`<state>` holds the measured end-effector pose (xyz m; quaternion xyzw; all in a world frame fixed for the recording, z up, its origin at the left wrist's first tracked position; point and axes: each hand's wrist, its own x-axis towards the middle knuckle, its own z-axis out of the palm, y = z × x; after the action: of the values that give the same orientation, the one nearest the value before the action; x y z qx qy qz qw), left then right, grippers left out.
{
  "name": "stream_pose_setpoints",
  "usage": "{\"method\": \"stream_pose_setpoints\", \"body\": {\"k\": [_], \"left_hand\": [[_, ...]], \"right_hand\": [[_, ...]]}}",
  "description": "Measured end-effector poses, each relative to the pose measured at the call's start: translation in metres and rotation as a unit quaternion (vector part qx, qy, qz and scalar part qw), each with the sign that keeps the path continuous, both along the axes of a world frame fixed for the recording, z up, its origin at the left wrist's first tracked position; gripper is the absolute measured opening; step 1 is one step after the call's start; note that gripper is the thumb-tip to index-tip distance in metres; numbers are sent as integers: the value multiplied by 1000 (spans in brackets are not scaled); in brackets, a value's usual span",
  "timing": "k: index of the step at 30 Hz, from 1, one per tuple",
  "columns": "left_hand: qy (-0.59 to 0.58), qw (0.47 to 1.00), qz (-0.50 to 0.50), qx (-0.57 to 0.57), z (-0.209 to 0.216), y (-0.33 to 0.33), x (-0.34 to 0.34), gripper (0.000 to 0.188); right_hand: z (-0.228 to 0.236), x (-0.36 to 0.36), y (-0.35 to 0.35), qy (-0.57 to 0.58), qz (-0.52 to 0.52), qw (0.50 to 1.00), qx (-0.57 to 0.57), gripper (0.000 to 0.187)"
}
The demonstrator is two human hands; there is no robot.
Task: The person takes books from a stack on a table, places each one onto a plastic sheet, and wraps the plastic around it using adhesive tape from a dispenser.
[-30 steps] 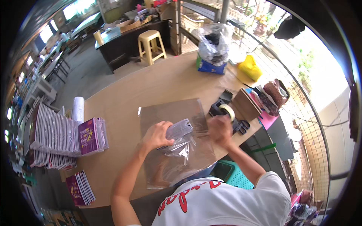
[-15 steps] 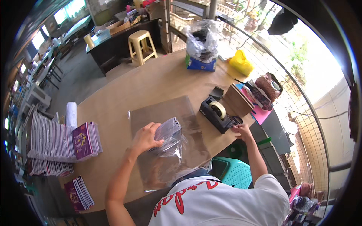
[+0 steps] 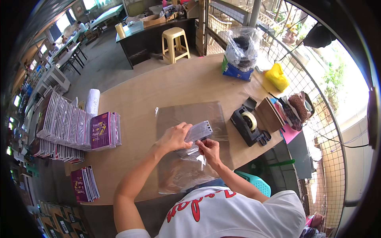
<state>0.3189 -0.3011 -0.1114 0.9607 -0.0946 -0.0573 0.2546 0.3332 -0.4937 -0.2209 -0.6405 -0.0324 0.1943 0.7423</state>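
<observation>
Leftward of left hand (image 3: pixel 174 138), lettered notebooks (image 3: pixel 102 131)

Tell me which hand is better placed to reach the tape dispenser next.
Probably the right hand: it is nearer the tape dispenser, while the left hand holds the plastic-wrapped bundle from its left side.

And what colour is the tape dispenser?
Black tape dispenser, clearest in the head view.

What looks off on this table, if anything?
Nothing spilled or plainly damaged. Mildly odd: a small notebook pile sits apart from the big stack, close to the edge of the table, so might get knocked off. The scissors also lie near an edge. The clear packet under the left hand shows no obvious damage.
</observation>
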Motion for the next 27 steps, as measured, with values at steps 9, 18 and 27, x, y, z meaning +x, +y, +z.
{"method": "stream_pose_setpoints", "body": {"k": [9, 18, 27], "left_hand": [[-76, 990, 118, -34, -17, -45, 13, 79], [-274, 859, 230, -366, -72, -34, -81, 106], [-338, 896, 220, -186, -58, -17, -97, 116]], "right_hand": [[-64, -30, -34, 155, 361, 911, -127, 44], [-2, 25, -66, -7, 159, 983, 90, 65], [13, 47, -67, -356, 103, 928, -45, 84]]}}
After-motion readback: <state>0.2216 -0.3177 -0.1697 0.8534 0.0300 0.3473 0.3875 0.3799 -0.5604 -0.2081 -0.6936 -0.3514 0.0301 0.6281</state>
